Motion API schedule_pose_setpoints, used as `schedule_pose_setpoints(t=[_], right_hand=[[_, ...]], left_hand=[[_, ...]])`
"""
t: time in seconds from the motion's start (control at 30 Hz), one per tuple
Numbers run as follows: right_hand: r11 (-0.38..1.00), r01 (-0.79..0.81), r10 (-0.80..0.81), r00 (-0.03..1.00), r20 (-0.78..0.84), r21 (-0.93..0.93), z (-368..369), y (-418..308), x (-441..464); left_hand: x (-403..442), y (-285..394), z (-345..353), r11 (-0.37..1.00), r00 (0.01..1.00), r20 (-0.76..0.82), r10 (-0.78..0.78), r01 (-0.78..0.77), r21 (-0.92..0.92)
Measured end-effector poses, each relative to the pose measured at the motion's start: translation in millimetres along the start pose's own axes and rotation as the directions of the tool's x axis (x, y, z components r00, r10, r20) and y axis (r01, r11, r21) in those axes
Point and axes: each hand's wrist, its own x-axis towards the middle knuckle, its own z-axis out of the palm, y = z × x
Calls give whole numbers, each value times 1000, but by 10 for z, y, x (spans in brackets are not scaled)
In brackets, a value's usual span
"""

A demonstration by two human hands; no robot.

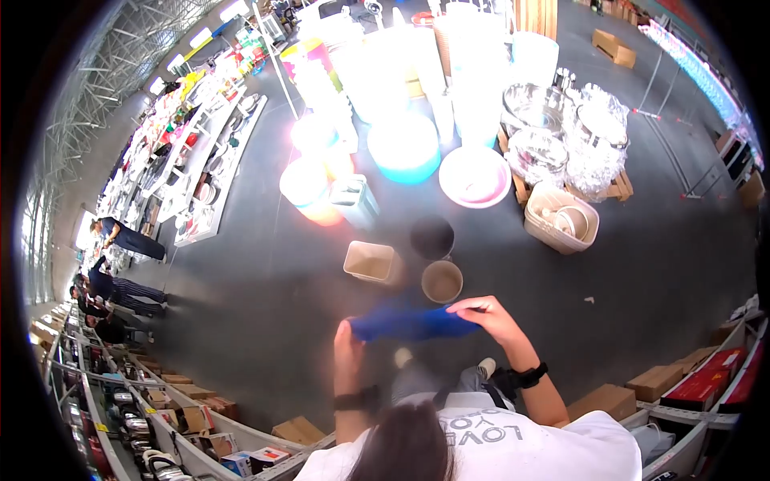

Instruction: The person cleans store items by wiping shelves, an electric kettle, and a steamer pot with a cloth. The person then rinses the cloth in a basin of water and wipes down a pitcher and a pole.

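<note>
A blue, soft-looking strip (417, 324), cloth or thin plastic, is stretched between my two hands at waist height. My left hand (348, 340) grips its left end, with the thumb side up. At the other end, my right hand (481, 313) pinches the edge between thumb and fingers. Beyond the strip, on the grey floor, stand a cream rectangular bin (367, 262), a beige round bin (442, 283) and a dark round bin (432, 237). Neither hand touches these bins.
Stacked tubs and a pink basin (475, 178) stand ahead in bright glare. Wrapped metal bowls (539, 152) sit on a pallet, near a cream basket (561, 220). Goods-laden shelves (172, 429) curve behind me. Several people (120, 280) stand at the left.
</note>
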Motion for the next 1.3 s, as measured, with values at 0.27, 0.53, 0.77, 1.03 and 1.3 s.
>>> schedule_pose_setpoints(t=[0.27,0.53,0.77,1.03,1.3], right_hand=[[910,217,-242,970,-26,-354,1485,274,1124],[981,177,-190,956,-223,-75,2919,369,2451],[980,75,-31,973,-228,186,3337,421,3757],[995,47,-66,975,-214,-92,3779,748,5776],[895,72,41,970,242,-441,4750,750,7781]], left_hand=[[214,468,-1472,435,977,-83,196,-11,900],[507,1906,-3132,924,943,-284,171,-54,378],[1113,2717,-3556,879,999,36,24,-38,475],[2238,3106,-4523,378,986,-118,-118,155,913],[2976,3974,-5880,373,813,-406,418,254,892]])
